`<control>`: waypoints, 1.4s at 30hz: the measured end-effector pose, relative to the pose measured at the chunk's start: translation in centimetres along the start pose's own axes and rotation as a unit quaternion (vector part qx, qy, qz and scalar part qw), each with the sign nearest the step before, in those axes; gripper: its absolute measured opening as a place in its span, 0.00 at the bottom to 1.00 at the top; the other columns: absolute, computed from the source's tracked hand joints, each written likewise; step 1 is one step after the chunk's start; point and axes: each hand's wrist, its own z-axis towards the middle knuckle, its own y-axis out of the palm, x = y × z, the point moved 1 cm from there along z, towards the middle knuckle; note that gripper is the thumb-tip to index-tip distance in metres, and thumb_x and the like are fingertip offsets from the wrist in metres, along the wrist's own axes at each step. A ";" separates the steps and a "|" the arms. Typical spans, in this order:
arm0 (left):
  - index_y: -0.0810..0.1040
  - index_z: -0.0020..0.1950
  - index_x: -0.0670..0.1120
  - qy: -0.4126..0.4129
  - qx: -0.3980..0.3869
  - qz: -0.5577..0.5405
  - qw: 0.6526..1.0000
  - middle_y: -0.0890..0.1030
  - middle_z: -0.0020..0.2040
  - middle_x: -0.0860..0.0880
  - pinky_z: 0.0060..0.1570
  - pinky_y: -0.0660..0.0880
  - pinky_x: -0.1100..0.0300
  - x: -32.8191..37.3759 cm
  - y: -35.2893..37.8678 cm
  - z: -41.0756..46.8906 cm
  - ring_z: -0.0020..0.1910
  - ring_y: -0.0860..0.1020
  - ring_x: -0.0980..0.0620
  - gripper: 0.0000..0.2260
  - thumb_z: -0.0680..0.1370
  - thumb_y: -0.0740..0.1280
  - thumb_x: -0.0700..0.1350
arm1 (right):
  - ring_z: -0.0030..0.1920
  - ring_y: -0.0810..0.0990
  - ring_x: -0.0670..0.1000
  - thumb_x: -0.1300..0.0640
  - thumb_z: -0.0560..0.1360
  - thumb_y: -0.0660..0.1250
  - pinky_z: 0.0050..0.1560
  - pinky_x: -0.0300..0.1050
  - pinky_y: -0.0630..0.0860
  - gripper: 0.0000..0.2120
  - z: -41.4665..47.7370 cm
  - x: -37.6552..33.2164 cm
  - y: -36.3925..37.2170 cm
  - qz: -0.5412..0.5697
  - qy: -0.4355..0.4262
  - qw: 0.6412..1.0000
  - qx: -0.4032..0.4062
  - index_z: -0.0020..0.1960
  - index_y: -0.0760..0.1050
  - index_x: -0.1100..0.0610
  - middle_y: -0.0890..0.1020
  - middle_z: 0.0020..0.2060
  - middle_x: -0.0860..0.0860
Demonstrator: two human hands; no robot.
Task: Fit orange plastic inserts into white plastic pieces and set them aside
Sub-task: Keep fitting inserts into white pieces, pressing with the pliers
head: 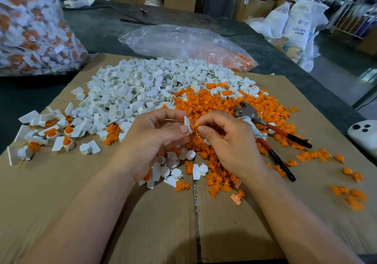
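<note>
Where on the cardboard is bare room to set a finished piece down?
Bare cardboard lies front left, below the assembled pieces, and front right, between the pliers and stray orange inserts. The middle is crowded: white pile, orange pile, left hand, right hand.

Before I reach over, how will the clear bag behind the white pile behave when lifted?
Probably floppy: the clear bag lies crumpled and slack. Likely light, as mainly its right end holds orange pieces, which may slide when tilted.
</note>
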 end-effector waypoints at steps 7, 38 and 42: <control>0.81 0.43 0.46 0.021 -0.001 0.047 0.999 0.84 0.38 0.48 0.44 0.79 0.60 -0.1 0.0 -0.1 0.39 0.81 0.52 0.17 0.55 0.73 0.43 | 0.40 0.79 0.38 0.60 0.71 0.69 0.41 0.29 0.72 0.06 0.0 -0.3 0.0 0.072 0.031 0.997 0.017 0.43 0.77 0.48 0.80 0.38 0.40; 0.82 0.39 0.49 0.079 0.029 0.097 0.992 0.84 0.38 0.50 0.38 0.79 0.60 0.0 0.1 -0.2 0.36 0.81 0.51 0.15 0.67 0.70 0.28 | 0.37 0.81 0.41 0.66 0.67 0.72 0.39 0.32 0.76 0.14 -0.3 -0.3 -0.1 0.153 0.080 0.984 0.048 0.43 0.78 0.47 0.82 0.33 0.41; 0.84 0.38 0.51 0.072 0.022 0.081 0.994 0.84 0.40 0.50 0.43 0.79 0.58 0.0 0.1 -0.3 0.39 0.81 0.50 0.10 0.59 0.74 0.39 | 0.40 0.81 0.42 0.67 0.68 0.71 0.42 0.33 0.76 0.15 -0.3 -0.4 0.0 0.122 0.057 0.990 0.049 0.45 0.78 0.48 0.82 0.39 0.44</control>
